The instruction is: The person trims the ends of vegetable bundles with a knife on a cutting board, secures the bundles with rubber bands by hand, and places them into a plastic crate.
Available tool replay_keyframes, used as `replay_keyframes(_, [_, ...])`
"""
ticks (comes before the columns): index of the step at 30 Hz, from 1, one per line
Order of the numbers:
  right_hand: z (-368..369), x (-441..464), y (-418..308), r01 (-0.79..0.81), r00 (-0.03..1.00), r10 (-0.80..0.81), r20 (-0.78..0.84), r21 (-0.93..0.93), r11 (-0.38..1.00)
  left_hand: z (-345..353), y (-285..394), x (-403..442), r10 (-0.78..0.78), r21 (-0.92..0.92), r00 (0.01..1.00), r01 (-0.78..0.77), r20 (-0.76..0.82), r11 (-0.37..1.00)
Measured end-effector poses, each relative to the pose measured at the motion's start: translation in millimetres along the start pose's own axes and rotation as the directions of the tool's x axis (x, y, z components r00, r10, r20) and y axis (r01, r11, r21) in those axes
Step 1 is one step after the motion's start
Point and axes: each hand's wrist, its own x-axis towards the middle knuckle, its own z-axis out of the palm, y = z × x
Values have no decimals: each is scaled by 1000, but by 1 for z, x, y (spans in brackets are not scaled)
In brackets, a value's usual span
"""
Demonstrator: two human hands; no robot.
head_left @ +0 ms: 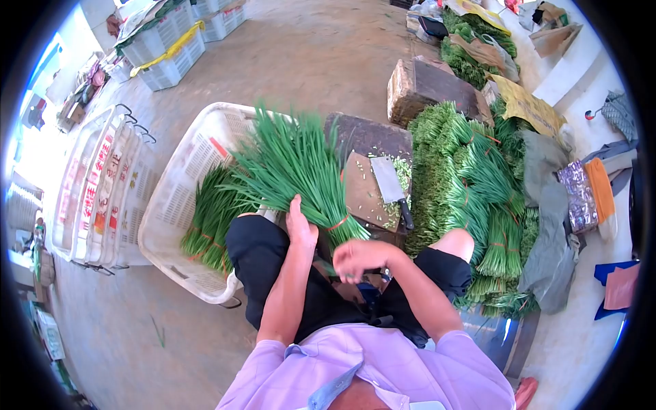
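Left grip (301, 222) clasps one green bundle (311, 174) near one cleaver (388, 180); right grip (355, 260) looks half-curled, its hold unclear.

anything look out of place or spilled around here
Yes, slightly: small cut bits lie scattered around the cleaver on the dark block, and a few stray green leaves lie on the floor, apart from the bundle in the left hand.
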Motion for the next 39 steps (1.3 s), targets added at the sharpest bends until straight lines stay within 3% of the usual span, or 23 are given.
replay_keyframes(1, [4,-10,-5,-50,993,69,101,-185,982,2,1,3,1,-8,1000,-1,-1,1000])
replay_keyframes(2, [5,-17,-9,-46,998,59,28,-321,946,0,2,3,1,-30,1000,-1,11,1000])
replay_keyframes(3, [6,-19,-10,-73,993,47,-104,-262,962,0,3,1,0,-50,1000,1,24,999])
replay_keyframes(5, [-2,-12,1,109,918,-146,-369,-121,987,4,3,-3,-16,-43,1000,16,-2,999])
replay_keyframes(6, [-3,-8,-3,66,824,-190,-533,-243,968,4,2,-3,-12,-42,1000,13,3,999])
replay_keyframes(7, [-3,-3,0,69,824,-191,-534,-241,968,4,2,-3,-7,-39,1000,7,10,999])
replay_keyframes(9, [-2,8,3,77,614,-413,-673,-470,879,3,2,-1,-4,-37,1000,5,16,999])
replay_keyframes(11, [0,10,2,90,557,-446,-701,-482,871,-2,1,0,-1,-40,1000,2,23,999])
replay_keyframes(13, [-7,10,-6,9,277,-426,-861,-441,897,2,3,-5,-31,-18,999,31,6,999])
replay_keyframes(15, [-24,7,-8,-55,247,-429,-869,-454,889,0,4,-7,-79,-45,992,83,95,996])
replay_keyframes(17, [-46,19,5,48,283,-408,-868,-412,910,4,2,-5,-129,-62,971,144,201,988])
replay_keyframes(18, [-55,20,-2,277,534,-355,-767,-238,931,5,0,-5,-187,-65,940,214,286,975])
replay_keyframes(19, [-53,20,-4,282,521,-358,-775,-240,929,6,-1,-6,-242,-63,899,283,365,957])
replay_keyframes(21, [-43,25,-8,469,424,-461,-779,-247,848,6,-4,-8,-217,-1,899,235,381,972])
replay_keyframes(23, [-39,23,-9,399,419,-411,-809,-242,884,3,-6,-8,-151,99,910,122,386,988])
replay_keyframes(25, [-25,22,-11,383,382,-356,-853,-205,901,5,-8,-10,0,318,935,-120,354,940])
replay_keyframes(27, [-22,27,-3,269,388,-334,-859,-241,933,4,-12,-10,-7,453,956,-133,295,882])
replay_keyframes(30, [-19,31,3,326,410,-358,-839,-232,916,-1,-14,-7,-23,382,982,-52,189,923])
replay_keyframes(33, [-24,42,5,439,313,-430,-847,-273,856,1,-18,-10,63,434,985,-127,159,892])
replay_keyframes(34, [-20,37,-2,200,332,-334,-882,-280,939,1,-20,-12,54,464,984,-128,169,877])
replay_keyframes(35, [-22,44,-1,198,329,-328,-886,-274,941,1,-21,-14,47,467,984,-122,170,876])
replay_keyframes(37, [-38,67,11,474,204,-361,-910,-231,850,-2,-23,-14,92,397,967,-183,238,899])
replay_keyframes(39, [-52,67,19,510,190,-355,-915,-216,833,0,-19,-14,81,344,973,-154,218,926])
